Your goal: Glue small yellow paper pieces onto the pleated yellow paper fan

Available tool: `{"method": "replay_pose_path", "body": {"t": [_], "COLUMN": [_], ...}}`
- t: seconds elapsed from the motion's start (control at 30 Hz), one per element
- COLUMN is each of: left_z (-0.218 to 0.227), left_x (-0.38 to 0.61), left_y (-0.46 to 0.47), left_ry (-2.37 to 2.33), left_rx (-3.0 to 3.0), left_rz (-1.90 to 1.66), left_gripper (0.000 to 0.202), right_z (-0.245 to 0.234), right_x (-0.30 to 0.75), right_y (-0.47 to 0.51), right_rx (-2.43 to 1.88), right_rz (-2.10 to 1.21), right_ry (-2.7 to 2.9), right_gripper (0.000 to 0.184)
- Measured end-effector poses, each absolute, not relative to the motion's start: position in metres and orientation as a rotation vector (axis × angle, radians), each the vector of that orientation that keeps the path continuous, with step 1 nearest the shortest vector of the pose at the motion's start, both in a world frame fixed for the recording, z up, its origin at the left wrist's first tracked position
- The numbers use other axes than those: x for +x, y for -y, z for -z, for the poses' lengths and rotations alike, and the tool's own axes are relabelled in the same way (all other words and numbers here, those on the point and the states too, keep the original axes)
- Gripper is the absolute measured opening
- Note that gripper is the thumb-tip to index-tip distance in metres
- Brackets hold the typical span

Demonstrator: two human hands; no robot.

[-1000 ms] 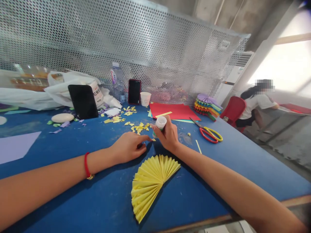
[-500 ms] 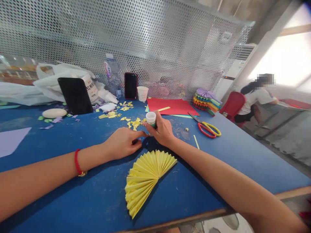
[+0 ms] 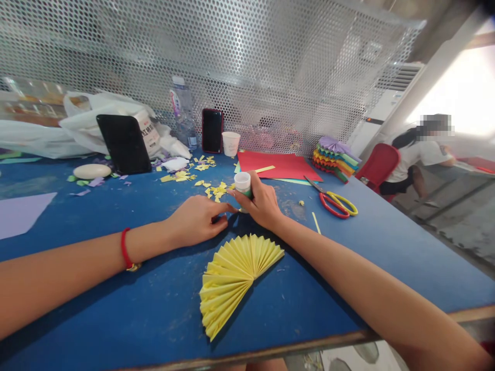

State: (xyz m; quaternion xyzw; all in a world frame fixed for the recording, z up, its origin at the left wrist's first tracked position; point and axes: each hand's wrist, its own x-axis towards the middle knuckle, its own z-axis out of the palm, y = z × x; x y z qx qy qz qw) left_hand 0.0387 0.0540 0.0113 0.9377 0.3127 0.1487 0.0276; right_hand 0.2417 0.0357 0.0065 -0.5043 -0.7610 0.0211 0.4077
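bag and phone: a white plastic bag (image 3: 104,116) slumps near the far left corner of the table (image 3: 116,314), with a black phone (image 3: 124,144) leaning against it.
left hand (image 3: 195,221): lies relaxed and half open on the table, holding nothing, its fingertips reaching toward the right hand.
scraps: yellow paper scraps (image 3: 216,191) lie scattered just beyond those fingertips.
fan: a pleated yellow paper fan (image 3: 240,275) lies flat just in front of both hands.
right hand (image 3: 261,202): closed around an upright glue stick (image 3: 242,188), white end up.
scissors: red-and-yellow scissors (image 3: 334,204) lie further right.
risk: a careless wrist could catch the fan and shift its pleats; scraps could stick to any tacky glue.
writing: the print on the bag is too blurred to read.
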Motion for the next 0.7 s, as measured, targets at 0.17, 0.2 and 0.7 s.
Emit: {"method": "replay_pose_path", "body": {"t": [0.17,0.2,0.7], "left_z": [-0.0092,-0.0089,-0.0166], "left_x": [0.0384,0.0384,0.0427], "left_y": [-0.0543,-0.0546,-0.0519], "left_ry": [-0.98,-0.984,-1.009], "left_rx": [2.931,2.931,2.92], "left_rz": [-0.484,-0.483,-0.433], "left_gripper": [0.041,0.041,0.037], "right_z": [-0.0072,-0.0076,-0.0017], "right_x": [0.2409,0.2406,0.2408], "right_y": [-0.0357,-0.0356,-0.0417], "right_rx": [-1.293,-1.307,-1.249], "right_rz": [-0.064,-0.069,0.031], "right_ry": [1.909,1.911,1.957], "right_gripper": [0.035,0.037,0.039]}}
